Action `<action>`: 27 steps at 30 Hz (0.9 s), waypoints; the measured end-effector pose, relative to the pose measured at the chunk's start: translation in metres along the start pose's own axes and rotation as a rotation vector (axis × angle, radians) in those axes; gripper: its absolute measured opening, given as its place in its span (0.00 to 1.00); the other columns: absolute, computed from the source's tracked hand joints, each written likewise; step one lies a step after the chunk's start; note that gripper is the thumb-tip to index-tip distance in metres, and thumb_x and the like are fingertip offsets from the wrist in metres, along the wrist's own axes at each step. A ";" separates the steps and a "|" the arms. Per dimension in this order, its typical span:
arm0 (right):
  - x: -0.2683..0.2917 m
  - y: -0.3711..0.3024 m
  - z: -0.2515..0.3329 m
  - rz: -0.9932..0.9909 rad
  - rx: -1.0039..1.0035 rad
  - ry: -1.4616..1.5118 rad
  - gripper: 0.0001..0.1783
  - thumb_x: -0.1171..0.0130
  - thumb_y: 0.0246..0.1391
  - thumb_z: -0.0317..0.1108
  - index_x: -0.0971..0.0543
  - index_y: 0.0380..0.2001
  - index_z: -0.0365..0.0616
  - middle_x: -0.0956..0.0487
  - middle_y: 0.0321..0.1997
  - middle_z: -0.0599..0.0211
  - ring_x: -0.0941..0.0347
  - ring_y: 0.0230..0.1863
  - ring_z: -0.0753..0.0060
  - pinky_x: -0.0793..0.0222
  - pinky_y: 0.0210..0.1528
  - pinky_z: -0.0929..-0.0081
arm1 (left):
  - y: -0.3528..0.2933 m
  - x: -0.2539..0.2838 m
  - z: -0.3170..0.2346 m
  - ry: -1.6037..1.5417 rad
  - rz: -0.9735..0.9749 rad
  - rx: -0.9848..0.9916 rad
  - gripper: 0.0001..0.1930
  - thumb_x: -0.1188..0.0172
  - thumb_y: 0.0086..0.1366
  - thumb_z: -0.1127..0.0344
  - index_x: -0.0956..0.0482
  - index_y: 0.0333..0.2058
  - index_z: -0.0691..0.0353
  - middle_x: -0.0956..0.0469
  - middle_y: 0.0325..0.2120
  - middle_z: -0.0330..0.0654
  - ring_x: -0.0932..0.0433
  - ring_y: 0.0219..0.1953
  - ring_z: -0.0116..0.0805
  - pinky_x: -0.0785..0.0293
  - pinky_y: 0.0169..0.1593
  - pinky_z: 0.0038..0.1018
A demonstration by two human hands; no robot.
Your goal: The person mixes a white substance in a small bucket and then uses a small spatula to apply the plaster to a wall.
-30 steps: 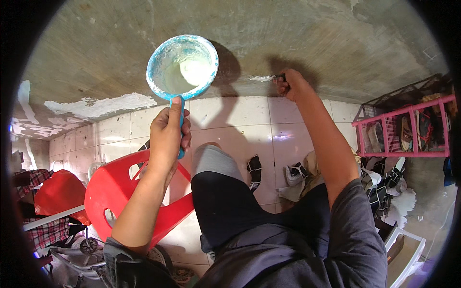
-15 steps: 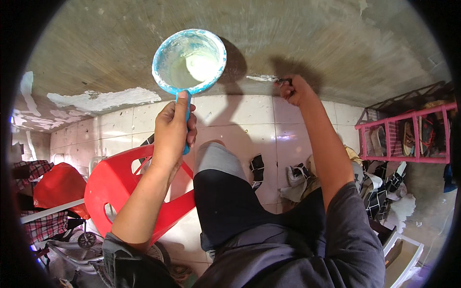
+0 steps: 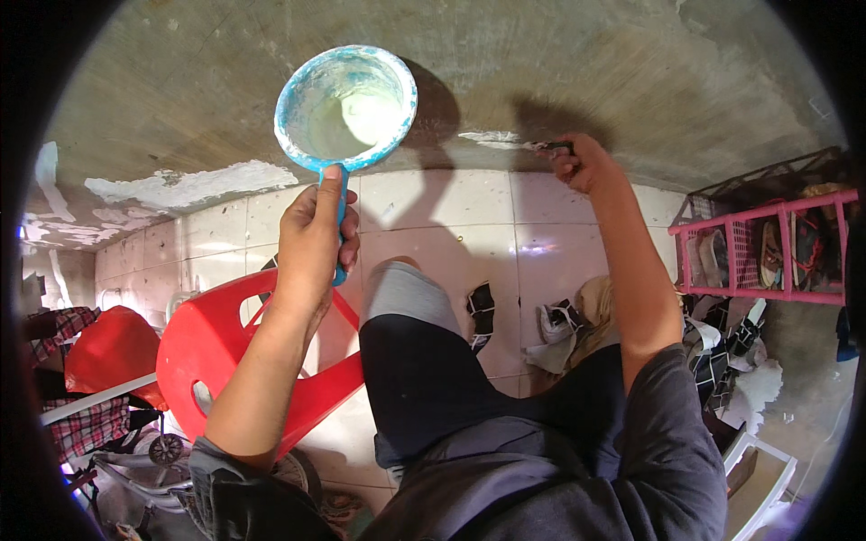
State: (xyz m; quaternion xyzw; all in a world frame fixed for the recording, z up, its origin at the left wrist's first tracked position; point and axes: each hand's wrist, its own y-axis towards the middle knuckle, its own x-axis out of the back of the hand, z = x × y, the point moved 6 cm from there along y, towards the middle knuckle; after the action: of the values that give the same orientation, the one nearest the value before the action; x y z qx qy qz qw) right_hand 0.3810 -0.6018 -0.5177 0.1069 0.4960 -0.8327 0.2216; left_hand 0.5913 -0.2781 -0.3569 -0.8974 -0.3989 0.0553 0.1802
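My left hand [image 3: 311,236] is closed round the handle of a blue water dipper [image 3: 298,108], thumb on top. White paste [image 3: 365,115] lies inside it, and dried white smears coat its walls and rim. My right hand [image 3: 582,166] grips a small dark putty knife [image 3: 553,146], partly covered by the fingers. Its tip is at the right end of a white paste streak [image 3: 494,138], low on the grey wall [image 3: 559,63]. The streak runs just above the tiled floor, to the right of the dipper.
A red plastic stool [image 3: 203,338] lies tilted beside my left forearm. Larger white patches [image 3: 194,185] mark the wall at left. Pink racks [image 3: 762,252] with footwear stand at right, near crumpled fabric [image 3: 591,316]. A wheeled metal frame [image 3: 149,469] is at lower left.
My right hand has slid to the right along the wall with the putty knife, and the white streak reaches farther right. The dipper in my left hand has shifted slightly up and left.
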 end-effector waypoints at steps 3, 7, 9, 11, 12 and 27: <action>-0.022 0.005 -0.012 0.057 0.018 -0.013 0.15 0.58 0.63 0.33 0.30 0.27 0.31 0.39 0.16 0.76 0.48 0.13 0.84 0.49 0.13 0.82 | 0.000 -0.002 0.000 -0.002 0.020 0.007 0.25 0.47 0.70 0.43 0.29 0.33 0.65 0.34 0.15 0.34 0.39 0.12 0.21 0.45 0.15 0.19; -0.043 0.014 -0.015 -0.049 0.131 0.104 0.15 0.58 0.63 0.33 0.30 0.27 0.32 0.37 0.17 0.74 0.48 0.14 0.84 0.48 0.14 0.82 | 0.002 0.002 0.004 0.006 0.022 0.031 0.23 0.47 0.70 0.44 0.29 0.35 0.63 0.36 0.15 0.32 0.41 0.11 0.20 0.43 0.14 0.20; -0.028 0.015 -0.004 -0.043 0.167 0.104 0.14 0.59 0.63 0.32 0.31 0.27 0.34 0.37 0.18 0.74 0.48 0.14 0.83 0.47 0.14 0.82 | 0.002 0.000 0.003 -0.005 0.027 0.005 0.23 0.47 0.70 0.44 0.29 0.35 0.64 0.36 0.15 0.32 0.41 0.11 0.20 0.44 0.14 0.20; -0.011 0.010 0.005 -0.043 0.159 0.122 0.13 0.60 0.63 0.31 0.31 0.27 0.36 0.36 0.19 0.73 0.48 0.14 0.82 0.47 0.14 0.81 | 0.002 0.001 0.003 -0.013 0.019 -0.012 0.24 0.47 0.70 0.44 0.29 0.35 0.64 0.36 0.15 0.32 0.41 0.10 0.21 0.44 0.14 0.20; -0.001 0.003 0.006 -0.048 0.135 0.144 0.12 0.60 0.63 0.31 0.32 0.27 0.37 0.36 0.19 0.72 0.48 0.14 0.82 0.47 0.14 0.81 | 0.003 0.002 0.003 -0.013 0.012 -0.018 0.24 0.47 0.70 0.44 0.29 0.35 0.64 0.36 0.15 0.32 0.41 0.10 0.21 0.44 0.14 0.20; -0.001 0.004 -0.002 0.005 0.134 0.174 0.11 0.59 0.64 0.32 0.34 0.28 0.40 0.37 0.18 0.73 0.49 0.13 0.83 0.47 0.14 0.82 | 0.003 0.002 0.004 -0.025 0.031 -0.004 0.24 0.47 0.70 0.44 0.29 0.35 0.65 0.35 0.15 0.33 0.41 0.10 0.21 0.46 0.14 0.20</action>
State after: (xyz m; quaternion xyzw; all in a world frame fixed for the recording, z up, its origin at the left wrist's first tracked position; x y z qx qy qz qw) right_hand 0.3832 -0.6012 -0.5214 0.1947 0.4564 -0.8510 0.1723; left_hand 0.5940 -0.2771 -0.3620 -0.9031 -0.3872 0.0687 0.1727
